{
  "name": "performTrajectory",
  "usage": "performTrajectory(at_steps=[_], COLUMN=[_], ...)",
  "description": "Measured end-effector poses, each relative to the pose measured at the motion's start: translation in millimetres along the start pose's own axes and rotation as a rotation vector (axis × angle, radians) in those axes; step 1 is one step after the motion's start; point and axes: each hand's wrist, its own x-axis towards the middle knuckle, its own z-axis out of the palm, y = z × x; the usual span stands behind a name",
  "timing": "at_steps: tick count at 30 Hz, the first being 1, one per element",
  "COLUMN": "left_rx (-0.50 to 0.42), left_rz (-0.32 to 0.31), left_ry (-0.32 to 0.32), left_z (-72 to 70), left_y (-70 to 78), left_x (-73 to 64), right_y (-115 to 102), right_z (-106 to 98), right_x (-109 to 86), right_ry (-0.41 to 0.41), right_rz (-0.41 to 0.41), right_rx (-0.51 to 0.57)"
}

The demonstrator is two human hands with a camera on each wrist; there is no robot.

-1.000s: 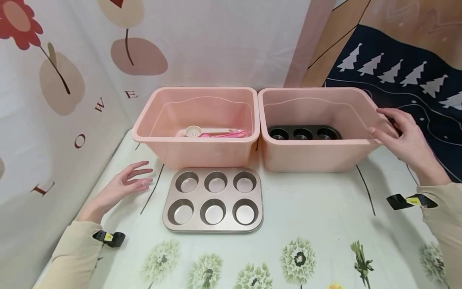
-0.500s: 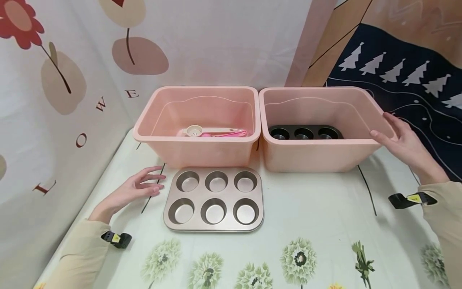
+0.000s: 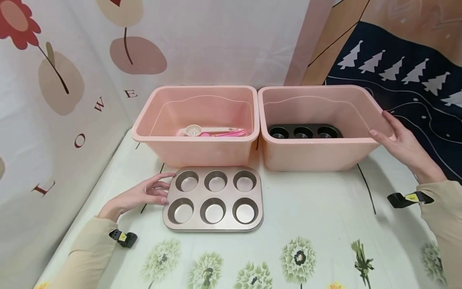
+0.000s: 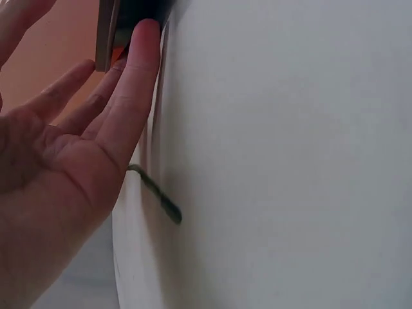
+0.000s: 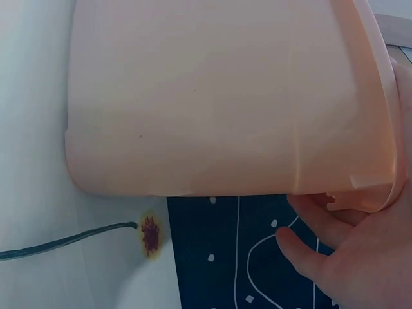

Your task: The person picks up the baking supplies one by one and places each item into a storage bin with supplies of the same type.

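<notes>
A bronze-coloured muffin pan (image 3: 213, 186) lies flat in front of two pink plastic bins. My left hand (image 3: 142, 196) is at the pan's left edge, its fingers mostly straight; in the left wrist view the fingertips (image 4: 147, 38) meet the rim and lower side of the pan (image 4: 106, 32). At the far right, my right hand (image 3: 409, 148) holds the right rim of the right bin (image 3: 317, 154), thumb over the rim and fingers outside. The right wrist view has those fingers (image 5: 299, 251) beneath the rim of the bin (image 5: 212, 109).
In the right bin sits a dark muffin pan (image 3: 310, 130). The left bin (image 3: 195, 150) holds a cream scoop-like piece (image 3: 193, 130) and pink utensils (image 3: 231, 133). Both bins stand side by side against a printed cloth backdrop (image 3: 216, 44), on a floral tablecloth (image 3: 317, 208).
My left hand has moved right, from beside the muffin pan to its left edge. The right hand has settled slightly lower on the bin's rim. Pan and bins stay put.
</notes>
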Motion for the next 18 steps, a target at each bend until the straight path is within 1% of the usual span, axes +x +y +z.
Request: performTrajectory(at_steps=[2,7,9,12,18], left_rx=[-0.025,-0.145,-0.192,-0.234,-0.313], left_rz=[0.008,0.058,0.078,0.107,0.168], left_ry=[-0.032,-0.127,-0.146,-0.175,-0.267], left_z=[2.4,8.4,9.8,10.7,10.9], left_y=[-0.4,-5.0,-7.3,-8.6,-10.5], left_x=[2.2,8.4,10.1,13.3,16.7], right_y=[0.0,0.5,0.8,1.3,1.6], right_z=[0.1,0.8,1.0,0.1,0.8], right_x=[-0.3,-0.2,0.4,0.8,0.8], right_ry=[-0.001,0.002,0.002,0.002,0.004], right_rz=[-0.007,-0.016,-0.019,-0.028,-0.045], right_rx=[0.004,0.016,0.016,0.020,0.025])
